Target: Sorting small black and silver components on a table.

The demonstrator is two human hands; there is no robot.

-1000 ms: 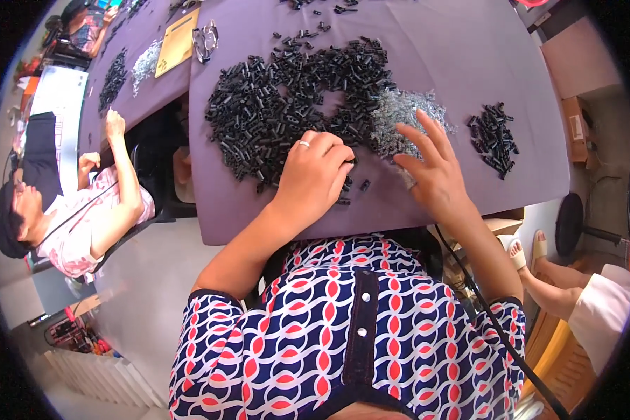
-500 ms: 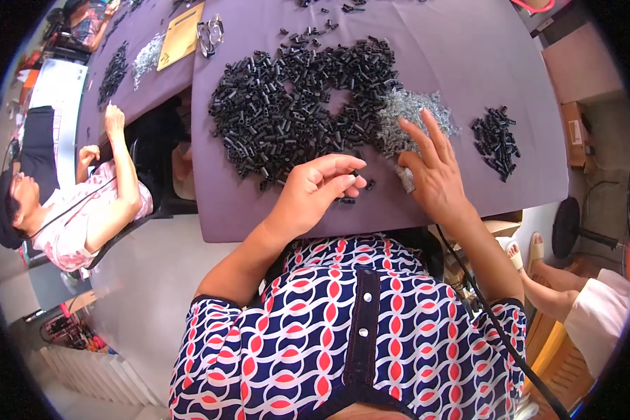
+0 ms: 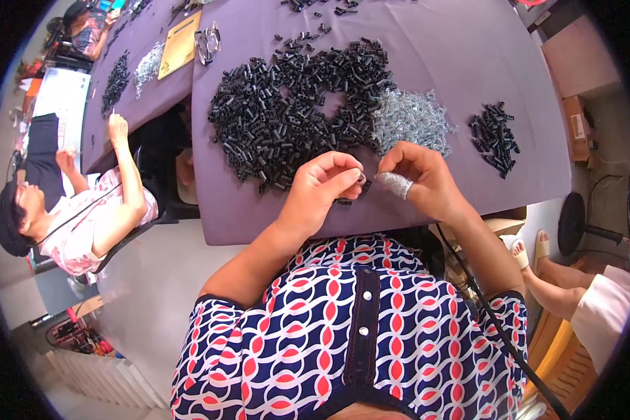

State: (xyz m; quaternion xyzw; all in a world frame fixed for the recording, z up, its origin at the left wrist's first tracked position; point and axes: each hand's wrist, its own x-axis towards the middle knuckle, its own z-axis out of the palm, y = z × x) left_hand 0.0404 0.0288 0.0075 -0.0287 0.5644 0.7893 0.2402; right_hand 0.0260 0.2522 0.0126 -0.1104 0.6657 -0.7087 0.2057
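My left hand (image 3: 320,192) is closed in a pinch at the table's near side, with a small black tube-like part (image 3: 362,178) just showing at its fingertips. Close beside it, my right hand (image 3: 430,183) is closed too, fingertips pointing at the left ones with a narrow gap between. Silvery wrapping (image 3: 397,185) covers its thumb. Whatever the right fingertips pinch is too small to make out. Beyond the hands lies a large heap of short black tube-like parts (image 3: 252,119). A pile of small clear or silvery pieces (image 3: 411,122) adjoins it, just past my right hand.
A smaller pile of black parts (image 3: 494,138) lies on the right of the purple-grey tablecloth (image 3: 532,168). Eyeglasses (image 3: 207,43) and a yellow envelope-like item (image 3: 180,45) are at the far left. Another person (image 3: 94,210) works at the left; someone's legs (image 3: 560,287) show at the right.
My right hand has left the silvery pile and come nearer to my left hand, its spread fingers now drawn into a pinch. The left hand has stayed nearly in place.
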